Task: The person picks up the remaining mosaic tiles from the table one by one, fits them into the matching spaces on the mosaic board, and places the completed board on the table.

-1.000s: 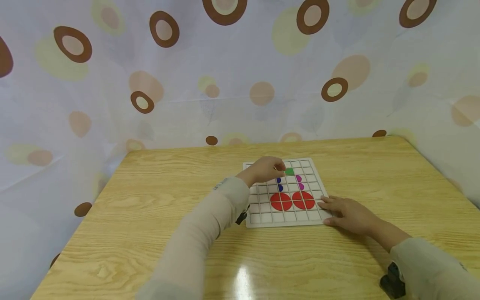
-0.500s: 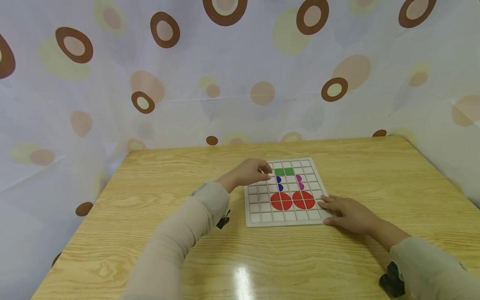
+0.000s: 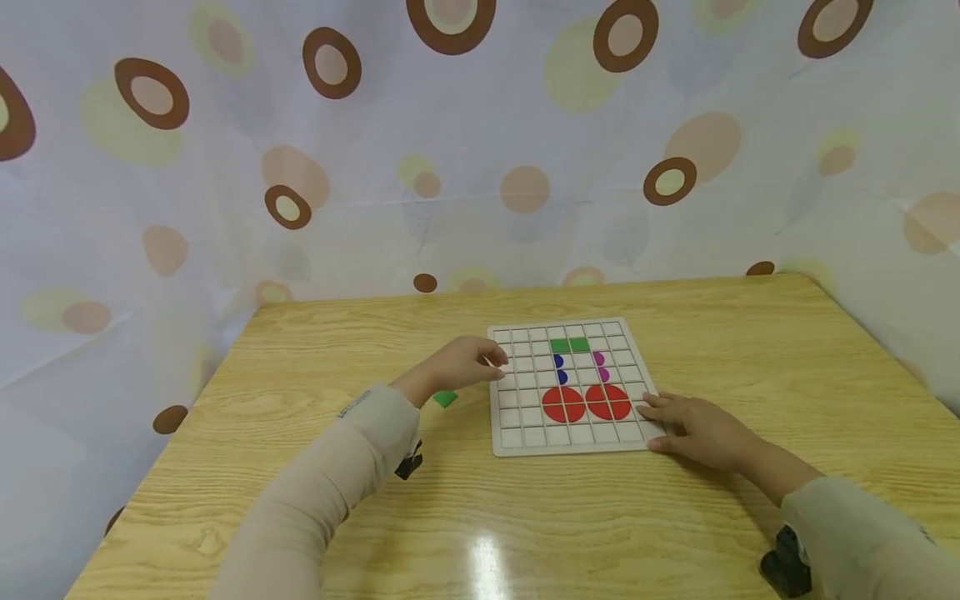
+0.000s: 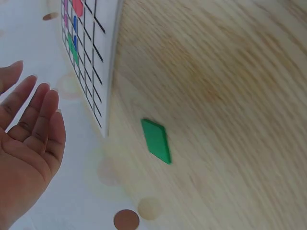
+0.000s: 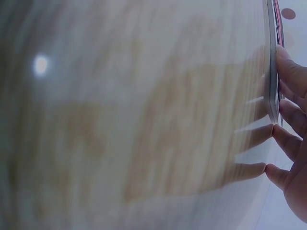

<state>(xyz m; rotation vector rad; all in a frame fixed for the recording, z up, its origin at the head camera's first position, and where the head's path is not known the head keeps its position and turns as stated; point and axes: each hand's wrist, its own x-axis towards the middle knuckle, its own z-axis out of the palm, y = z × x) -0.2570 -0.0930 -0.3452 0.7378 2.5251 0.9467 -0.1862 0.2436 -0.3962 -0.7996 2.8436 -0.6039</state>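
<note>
A white gridded board [image 3: 513,437] lies on the table. Two green squares [image 3: 570,344] sit side by side in an upper row, above blue half-round pieces [image 3: 561,377] and magenta ones [image 3: 603,375]. Below these are two red discs [image 3: 563,404], each split by grid lines. My left hand [image 3: 459,364] hovers by the board's left edge, fingers loosely bent and nothing between them. Under it, flat on the tabletop, is a loose green diamond-shaped tile [image 4: 156,140]. My right hand [image 3: 701,429] rests at the board's right edge, its fingertips [image 5: 283,134] spread along the rim.
The wooden table [image 3: 300,350] reaches back to a white curtain [image 3: 465,125] with brown and beige ovals. More curtain hangs along the left and right sides. Light glares off the tabletop near the front.
My left hand has drawn back leftward from the green squares to the board's left edge. Both squares now show, and the loose green tile has come into view. The right hand keeps its place.
</note>
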